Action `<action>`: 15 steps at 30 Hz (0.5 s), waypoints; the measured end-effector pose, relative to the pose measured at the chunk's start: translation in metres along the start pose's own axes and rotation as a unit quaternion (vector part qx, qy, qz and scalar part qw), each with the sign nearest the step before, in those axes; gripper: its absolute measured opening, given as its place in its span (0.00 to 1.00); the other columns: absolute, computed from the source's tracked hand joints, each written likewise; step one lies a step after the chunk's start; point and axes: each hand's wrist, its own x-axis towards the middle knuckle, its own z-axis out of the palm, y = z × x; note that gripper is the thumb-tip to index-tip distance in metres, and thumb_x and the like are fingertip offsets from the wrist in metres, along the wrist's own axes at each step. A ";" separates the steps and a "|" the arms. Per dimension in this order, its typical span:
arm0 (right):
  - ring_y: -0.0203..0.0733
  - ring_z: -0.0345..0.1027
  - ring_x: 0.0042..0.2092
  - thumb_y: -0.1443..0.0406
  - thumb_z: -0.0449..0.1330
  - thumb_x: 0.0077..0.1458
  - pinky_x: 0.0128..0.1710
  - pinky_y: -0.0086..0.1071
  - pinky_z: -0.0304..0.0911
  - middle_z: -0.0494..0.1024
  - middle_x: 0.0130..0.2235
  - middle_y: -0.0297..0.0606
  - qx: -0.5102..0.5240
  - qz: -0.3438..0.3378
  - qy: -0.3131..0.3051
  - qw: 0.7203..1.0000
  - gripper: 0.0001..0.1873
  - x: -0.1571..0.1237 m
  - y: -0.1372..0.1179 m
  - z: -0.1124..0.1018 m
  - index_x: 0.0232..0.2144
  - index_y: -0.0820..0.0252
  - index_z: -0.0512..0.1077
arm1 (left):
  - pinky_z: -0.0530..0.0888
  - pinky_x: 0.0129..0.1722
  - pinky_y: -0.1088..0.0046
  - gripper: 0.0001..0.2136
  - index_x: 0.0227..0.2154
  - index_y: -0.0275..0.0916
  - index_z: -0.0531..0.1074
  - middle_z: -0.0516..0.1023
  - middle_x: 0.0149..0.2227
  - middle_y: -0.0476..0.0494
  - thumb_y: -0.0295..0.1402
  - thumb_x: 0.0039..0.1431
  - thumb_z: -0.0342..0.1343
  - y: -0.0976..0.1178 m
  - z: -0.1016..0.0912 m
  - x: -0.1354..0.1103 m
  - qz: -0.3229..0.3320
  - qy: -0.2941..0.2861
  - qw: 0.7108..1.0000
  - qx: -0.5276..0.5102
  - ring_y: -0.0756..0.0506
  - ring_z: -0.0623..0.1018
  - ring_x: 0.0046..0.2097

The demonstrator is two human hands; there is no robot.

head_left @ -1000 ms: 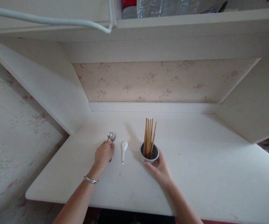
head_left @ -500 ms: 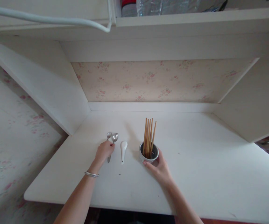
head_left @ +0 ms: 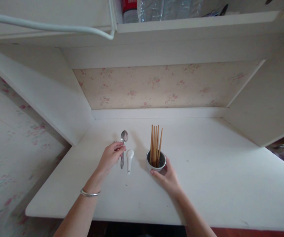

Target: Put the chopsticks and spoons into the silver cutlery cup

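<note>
I see left hand [head_left: 111,156] pinching metal spoon [head_left: 123,138], left of cup [head_left: 148,163], seemingly off the surface. Right hand [head_left: 168,177] loosely grips cup's near side. Thin pinch: spoon may slip onto ceramic spoon [head_left: 130,158]; nudged cup could tip chopsticks [head_left: 155,141].

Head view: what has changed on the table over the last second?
The left hand has closed its fingers on one metal spoon and lifted it off the table, bowl end up; before, both metal spoons lay under that hand. Unchanged: the right hand holds the cup of chopsticks, and the white spoon lies beside it.
</note>
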 end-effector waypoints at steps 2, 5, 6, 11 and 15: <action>0.58 0.67 0.57 0.55 0.73 0.42 0.60 0.58 0.58 0.75 0.55 0.44 -0.005 0.002 0.000 1.000 0.45 0.000 0.000 0.001 0.61 0.50 0.61 | 0.66 0.26 0.77 0.16 0.38 0.34 0.75 0.79 0.32 0.44 0.42 0.51 0.61 0.018 0.007 -0.007 0.008 -0.015 0.998 -0.066 0.51 0.73 0.28; 0.57 0.67 0.58 0.57 0.73 0.44 0.60 0.58 0.58 0.73 0.57 0.44 0.004 -0.001 -0.008 1.000 0.44 0.000 0.000 0.002 0.61 0.50 0.60 | 0.65 0.26 0.78 0.14 0.32 0.34 0.76 0.80 0.32 0.42 0.43 0.51 0.62 0.042 0.018 -0.016 0.018 -0.034 0.991 -0.126 0.51 0.73 0.29; 0.56 0.67 0.58 0.57 0.72 0.44 0.60 0.58 0.58 0.73 0.57 0.44 0.006 -0.004 -0.013 1.000 0.44 0.000 0.000 0.002 0.61 0.50 0.59 | 0.66 0.26 0.78 0.14 0.32 0.35 0.76 0.79 0.32 0.42 0.43 0.51 0.62 0.048 0.022 -0.018 0.022 -0.036 0.989 -0.143 0.51 0.73 0.29; 0.56 0.67 0.58 0.56 0.73 0.44 0.60 0.57 0.59 0.73 0.57 0.43 -0.005 -0.011 -0.011 1.000 0.44 0.001 0.001 0.002 0.61 0.49 0.59 | 0.64 0.26 0.78 0.16 0.33 0.36 0.78 0.75 0.26 0.49 0.45 0.50 0.64 0.062 0.042 -0.019 0.045 -0.013 0.986 -0.162 0.52 0.69 0.27; 0.58 0.68 0.57 0.55 0.73 0.43 0.59 0.59 0.59 0.74 0.56 0.44 -0.003 -0.007 -0.001 1.000 0.45 0.001 0.000 0.003 0.61 0.49 0.60 | 0.62 0.24 0.77 0.16 0.33 0.37 0.79 0.73 0.23 0.51 0.46 0.50 0.64 0.060 0.059 -0.019 0.034 0.006 0.988 -0.147 0.53 0.67 0.25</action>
